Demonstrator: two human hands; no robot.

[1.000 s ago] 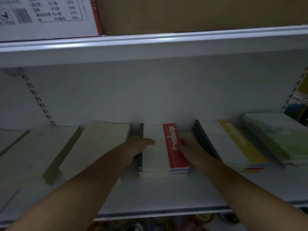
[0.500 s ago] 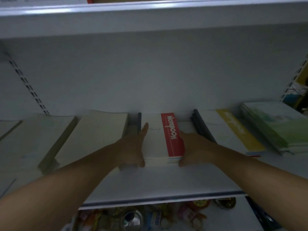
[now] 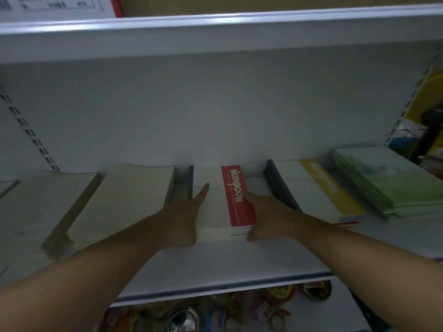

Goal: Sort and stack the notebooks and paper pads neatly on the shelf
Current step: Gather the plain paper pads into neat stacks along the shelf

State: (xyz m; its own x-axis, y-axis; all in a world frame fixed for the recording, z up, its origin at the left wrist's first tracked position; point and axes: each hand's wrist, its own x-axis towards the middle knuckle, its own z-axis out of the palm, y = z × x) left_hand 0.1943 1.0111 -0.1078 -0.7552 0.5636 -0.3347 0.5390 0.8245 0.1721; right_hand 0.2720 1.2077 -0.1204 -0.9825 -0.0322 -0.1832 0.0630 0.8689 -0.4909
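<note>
- Olive-spined paper pads (image 3: 48,207) at the left end of the shelf (image 3: 239,262): matte card, lying askew, with a ragged front corner. The left forearm passes near that corner and could knock them further out of line.
- Cream pad stack (image 3: 134,195), just left of the left hand: plain uncoated paper, its top sheet bowed near the back. If the hand slips leftward, this stack would likely be shoved.
- Left hand (image 3: 184,219): fingers straight, index finger laid on the cover and palm flat against the stack's left side. It presses and grips nothing.
- Red-banded notebook stack (image 3: 236,200): mid-shelf, running back toward the rear wall and squeezed between both hands. The books are thin, with smooth white covers and a dark spine strip along the left. Uneven pressure could make the slick covers slide and fan out, or hump the middle upward.
- Right hand (image 3: 266,216): fingers extended along the stack's right edge, thumb at the front corner, pressing rather than clasping. Pushing too far right would bump the neighbouring stack.
- Yellow-banded notebook stack (image 3: 318,190): glossy covers, angled, with dark spines close to the right hand.
- Green notebook stack (image 3: 378,178) near the shelf's right end: pale covers, edges slightly stepped, so it looks easy to disturb.
</note>
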